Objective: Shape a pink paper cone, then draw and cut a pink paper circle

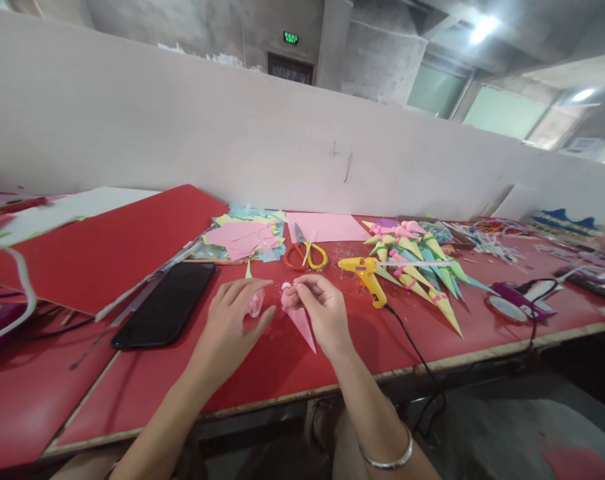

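Note:
A small pink cone (301, 325) with a pink round top lies on the red table, its tip toward the front edge. My right hand (322, 307) is at the cone's top, thumb and fingertips pressed together; what they pinch is too small to make out. My left hand (235, 317) is to the left of the cone, fingers apart, over a clear pinkish crumpled piece (255, 303). Behind my left hand stands a thin pale green tip (249, 269). A yellow glue gun (366, 275) lies to the right of my right hand.
Scissors (307, 256) and pastel paper pieces (242, 238) lie behind my hands. A black phone (166, 305) and large red sheet (117, 247) are at left. Finished-looking paper cones (415, 257) are heaped at right, near the glue gun's cord (412, 340). A white partition (232, 133) stands behind.

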### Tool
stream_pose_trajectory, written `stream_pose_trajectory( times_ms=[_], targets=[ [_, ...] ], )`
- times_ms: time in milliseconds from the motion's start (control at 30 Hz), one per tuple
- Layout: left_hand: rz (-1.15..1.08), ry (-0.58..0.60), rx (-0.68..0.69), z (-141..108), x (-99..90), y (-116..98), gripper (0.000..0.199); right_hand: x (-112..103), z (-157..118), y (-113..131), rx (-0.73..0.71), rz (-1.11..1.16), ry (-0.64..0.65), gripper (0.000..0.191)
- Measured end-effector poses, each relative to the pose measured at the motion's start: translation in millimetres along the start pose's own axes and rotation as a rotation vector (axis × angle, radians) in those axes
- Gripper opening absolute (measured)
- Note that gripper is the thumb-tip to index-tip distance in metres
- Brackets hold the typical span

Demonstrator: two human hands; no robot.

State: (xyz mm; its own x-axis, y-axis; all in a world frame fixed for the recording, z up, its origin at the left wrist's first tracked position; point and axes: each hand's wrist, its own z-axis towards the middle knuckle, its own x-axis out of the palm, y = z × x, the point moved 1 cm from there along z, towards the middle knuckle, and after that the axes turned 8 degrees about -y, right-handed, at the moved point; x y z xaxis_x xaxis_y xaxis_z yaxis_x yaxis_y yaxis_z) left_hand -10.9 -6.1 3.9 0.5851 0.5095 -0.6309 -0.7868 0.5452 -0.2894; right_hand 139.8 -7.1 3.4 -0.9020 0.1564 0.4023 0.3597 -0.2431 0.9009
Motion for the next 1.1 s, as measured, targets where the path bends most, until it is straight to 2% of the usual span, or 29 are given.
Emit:
stream_pose_trajectory(
  times_ms=[233, 367, 600, 733, 967, 1100],
  targets=[
    [-0.208, 0.041, -0.138, -1.1, -1.1, -14.2, 0.023, 3.3, -4.5, -1.3, 0.072, 0.084, 0.075, 0.023],
    [-0.225, 0.065, -0.093, -1.2, -1.6, -16.9, 0.019, 5.4, -5.4, -3.5, 0.096, 0.164, 0.085, 0.027],
    [-0.168, 0.05, -0.058, -1.5, 0.0, -15.4, 0.019, 4.8, -3.1, -8.7, 0.162, 0.297, 0.075, 0.018],
    [-0.164, 0.048, -0.077, -2.0, 0.6, -14.9, 0.02, 3.2, -1.9, -7.8, 0.186, 0.299, 0.044, 0.016],
    [-0.186, 0.07, -0.108, -0.4, 0.6, -14.0, 0.019, 1.4, -0.5, -3.7, 0.141, 0.238, -0.037, 0.016],
    [-0.172, 0.134, -0.148, -1.1, 2.2, -14.3, 0.02, -2.7, 3.0, -3.5, 0.095, 0.141, -0.051, 0.02]
  ],
)
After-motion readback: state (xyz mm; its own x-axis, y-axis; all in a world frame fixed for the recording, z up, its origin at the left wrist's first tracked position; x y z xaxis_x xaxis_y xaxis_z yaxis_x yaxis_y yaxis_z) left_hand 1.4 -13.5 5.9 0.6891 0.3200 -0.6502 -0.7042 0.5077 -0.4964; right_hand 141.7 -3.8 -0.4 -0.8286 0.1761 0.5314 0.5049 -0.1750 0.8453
